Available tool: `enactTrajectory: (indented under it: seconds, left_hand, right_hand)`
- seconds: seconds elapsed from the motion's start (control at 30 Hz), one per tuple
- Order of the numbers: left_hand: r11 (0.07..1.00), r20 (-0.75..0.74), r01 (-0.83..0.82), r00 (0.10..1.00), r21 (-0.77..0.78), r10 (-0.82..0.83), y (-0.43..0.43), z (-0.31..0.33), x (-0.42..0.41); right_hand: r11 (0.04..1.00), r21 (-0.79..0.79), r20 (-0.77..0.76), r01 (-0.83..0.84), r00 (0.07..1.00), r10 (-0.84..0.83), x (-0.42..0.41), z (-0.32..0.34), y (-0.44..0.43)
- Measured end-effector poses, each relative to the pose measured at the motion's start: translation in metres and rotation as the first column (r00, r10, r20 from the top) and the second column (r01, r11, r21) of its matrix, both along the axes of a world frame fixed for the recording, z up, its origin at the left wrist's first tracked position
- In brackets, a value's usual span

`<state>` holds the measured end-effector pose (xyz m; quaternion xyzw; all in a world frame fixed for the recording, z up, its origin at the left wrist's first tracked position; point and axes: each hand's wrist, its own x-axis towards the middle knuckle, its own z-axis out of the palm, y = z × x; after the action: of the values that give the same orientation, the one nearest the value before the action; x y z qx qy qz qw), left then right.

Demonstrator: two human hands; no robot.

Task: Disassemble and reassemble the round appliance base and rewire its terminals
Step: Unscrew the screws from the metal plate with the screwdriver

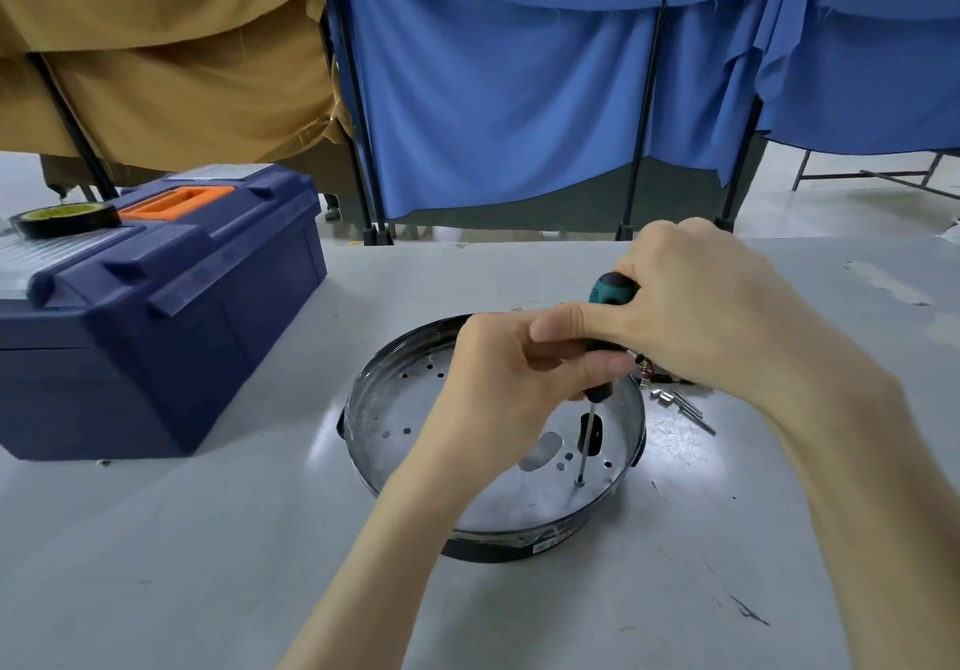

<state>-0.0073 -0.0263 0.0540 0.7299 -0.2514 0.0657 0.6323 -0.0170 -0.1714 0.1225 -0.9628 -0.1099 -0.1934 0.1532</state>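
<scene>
**Driver on the screw, both hands on the tool**

The right grip (717, 316) is clamped over the top of the screwdriver (613, 289), thumb stretched across toward 9 o'clock. The left grip (509, 373) is pinched round the foot of the handle, where the shaft begins. The shaft runs down, near upright, and its tip sits on a screw (579, 482) at about 4 o'clock on the floor of the round base (358, 409).

This looks like the fastener step. Loosening or tightening? I can't tell from here. Either way, the next move calls for downward pressure from the top hand and a clean twist, with the lower hand steadying so the tip doesn't skip out.

Both forearms reach in from 6 o'clock, the right one arched higher over the rim.

The base lies open side up on the surface (208, 539). Loose metal parts (670, 399) sit just beside its rim at 2 o'clock, and a blue toolbox (156, 331) stands off at 9 o'clock.
</scene>
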Motion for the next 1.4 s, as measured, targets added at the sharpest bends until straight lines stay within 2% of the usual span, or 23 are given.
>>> enactTrajectory:
  seconds: [0.03, 0.1, 0.2, 0.3, 0.4, 0.5, 0.63, 0.77, 0.97, 1.07, 1.17, 1.3, 1.4]
  left_hand:
    - [1.0, 0.012, 0.024, 1.0, -0.006, -0.024, 0.001, -0.002, 0.001]
    - [0.997, 0.024, 0.071, 0.997, -0.004, -0.071, 0.007, -0.003, 0.002]
    - [0.996, -0.02, 0.091, 0.996, -0.023, -0.091, 0.013, -0.005, 0.005]
    - [0.992, -0.013, 0.129, 0.992, 0.006, -0.129, 0.01, -0.005, 0.004]
    - [0.986, -0.013, 0.165, 0.986, 0.015, -0.165, 0.006, -0.007, 0.004]
    - [0.976, -0.07, 0.211, 0.974, -0.056, -0.215, 0.0, -0.006, 0.002]
    - [0.988, -0.083, 0.126, 0.988, -0.093, -0.133, -0.009, -0.01, 0.002]
    - [0.965, -0.106, 0.233, 0.963, -0.121, -0.246, -0.006, -0.009, 0.002]
    - [0.943, -0.09, 0.322, 0.94, -0.09, -0.329, 0.007, -0.01, 0.003]
    - [0.974, -0.061, 0.224, 0.972, -0.04, -0.227, 0.009, -0.006, 0.0]
    - [0.995, -0.036, 0.092, 0.995, -0.037, -0.093, 0.004, -0.008, 0.0]
    - [0.986, -0.072, 0.157, 0.984, -0.063, -0.161, 0.003, -0.009, 0.0]
    - [0.976, -0.088, 0.218, 0.972, -0.02, -0.219, 0.001, -0.006, 0.0]
  right_hand:
    - [1.0, 0.015, -0.052, -0.023, 0.998, 0.024, -0.001, 0.001, -0.003]
    - [0.975, 0.152, -0.159, -0.163, 0.969, 0.187, -0.004, 0.006, -0.014]
    - [0.875, 0.346, -0.123, -0.34, 0.908, 0.401, -0.008, 0.014, -0.03]
    - [0.84, 0.37, -0.088, -0.397, 0.885, 0.457, -0.005, 0.011, -0.026]
    - [0.866, 0.339, -0.036, -0.367, 0.915, 0.401, 0.002, 0.005, -0.019]
    - [0.879, 0.359, -0.025, -0.313, 0.938, 0.345, 0.003, 0.004, -0.021]
    - [0.923, 0.308, 0.015, -0.232, 0.971, 0.239, 0.001, 0.004, -0.021]
    - [0.959, 0.225, 0.092, -0.17, 0.984, 0.153, 0.001, 0.005, -0.017]
    - [0.893, 0.283, -0.063, -0.35, 0.922, 0.382, -0.007, 0.007, -0.015]
    - [0.879, 0.333, -0.066, -0.341, 0.922, 0.382, -0.007, 0.007, -0.012]
    - [0.917, 0.277, -0.033, -0.286, 0.951, 0.307, -0.007, 0.004, -0.005]
    - [0.98, 0.136, 0.082, -0.143, 0.988, 0.133, -0.003, 0.0, 0.002]
    - [0.998, 0.051, 0.064, -0.023, 0.998, 0.019, -0.003, -0.002, 0.005]
